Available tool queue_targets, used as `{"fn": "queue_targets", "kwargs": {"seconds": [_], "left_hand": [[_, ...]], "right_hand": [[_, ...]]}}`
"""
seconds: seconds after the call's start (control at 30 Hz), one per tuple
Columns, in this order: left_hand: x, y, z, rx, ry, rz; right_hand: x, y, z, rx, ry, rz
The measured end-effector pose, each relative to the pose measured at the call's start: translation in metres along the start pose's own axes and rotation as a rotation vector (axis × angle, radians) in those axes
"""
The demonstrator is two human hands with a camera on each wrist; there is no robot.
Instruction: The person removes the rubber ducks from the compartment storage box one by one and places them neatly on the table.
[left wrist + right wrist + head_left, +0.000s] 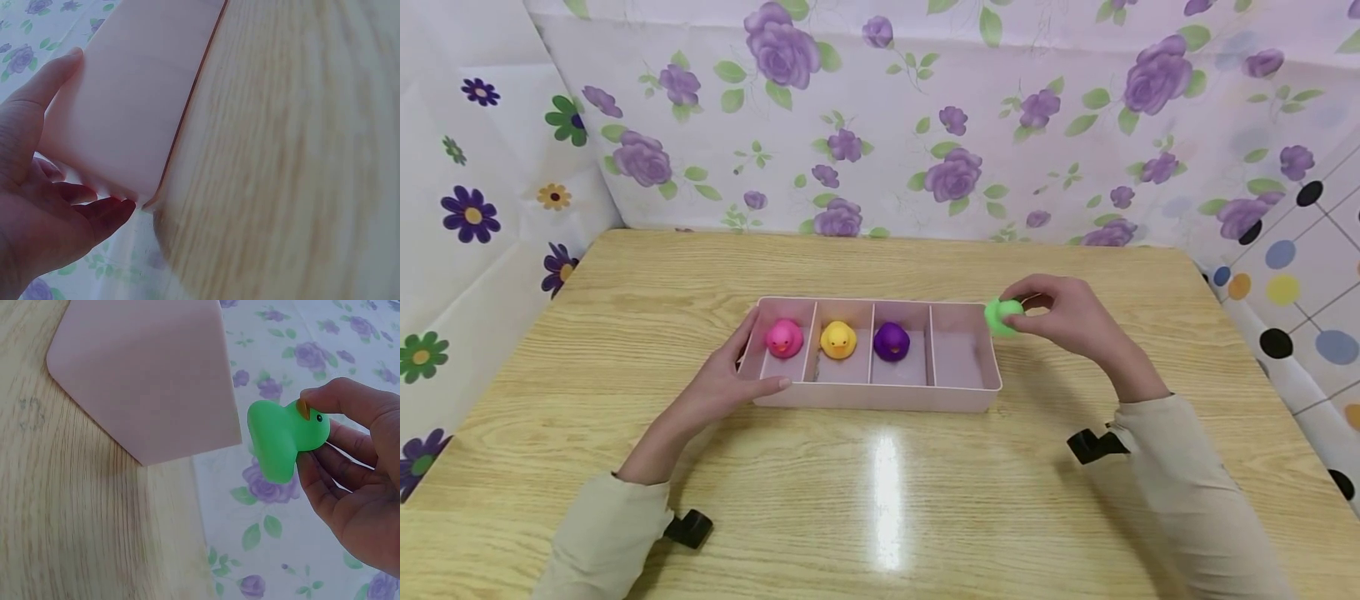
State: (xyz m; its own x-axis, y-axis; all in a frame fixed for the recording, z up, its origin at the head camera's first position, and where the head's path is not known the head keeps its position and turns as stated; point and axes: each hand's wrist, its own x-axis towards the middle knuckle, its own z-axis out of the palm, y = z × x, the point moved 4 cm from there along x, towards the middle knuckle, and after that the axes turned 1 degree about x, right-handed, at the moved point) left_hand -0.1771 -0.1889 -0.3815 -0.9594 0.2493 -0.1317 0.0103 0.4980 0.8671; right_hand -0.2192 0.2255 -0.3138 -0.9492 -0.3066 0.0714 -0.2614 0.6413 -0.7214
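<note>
A pale pink divided box (880, 397) lies lengthwise across the table. From left to right, its compartments hold a pink rubber duck (784, 338), a yellow rubber duck (838, 340) and a purple rubber duck (892, 342); the rightmost compartment has no duck. My left hand (718, 379) holds the box's left end, thumb at the front wall and fingers along the end wall (125, 119). Beside the box's right end, my right hand (1063, 315) pinches a green rubber duck (275, 437) by its head between thumb and fingers, just off the rim.
The box stands on a light wooden table (805, 492). A floral sheet (880, 108) hangs along the far edge, with patterned sheets at the left and right sides. Small black devices (688, 528) show at both wrists.
</note>
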Motion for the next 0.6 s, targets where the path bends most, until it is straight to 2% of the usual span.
{"fn": "queue_targets", "kwargs": {"seconds": [0.3, 0.6], "left_hand": [[0.0, 0.0, 0.0, 0.005, 0.003, 0.002], [0.0, 0.001, 0.0, -0.022, 0.006, 0.017]], "right_hand": [[-0.004, 0.011, -0.007, -0.005, 0.005, 0.045], [-0.003, 0.028, -0.001, 0.019, -0.012, 0.075]]}}
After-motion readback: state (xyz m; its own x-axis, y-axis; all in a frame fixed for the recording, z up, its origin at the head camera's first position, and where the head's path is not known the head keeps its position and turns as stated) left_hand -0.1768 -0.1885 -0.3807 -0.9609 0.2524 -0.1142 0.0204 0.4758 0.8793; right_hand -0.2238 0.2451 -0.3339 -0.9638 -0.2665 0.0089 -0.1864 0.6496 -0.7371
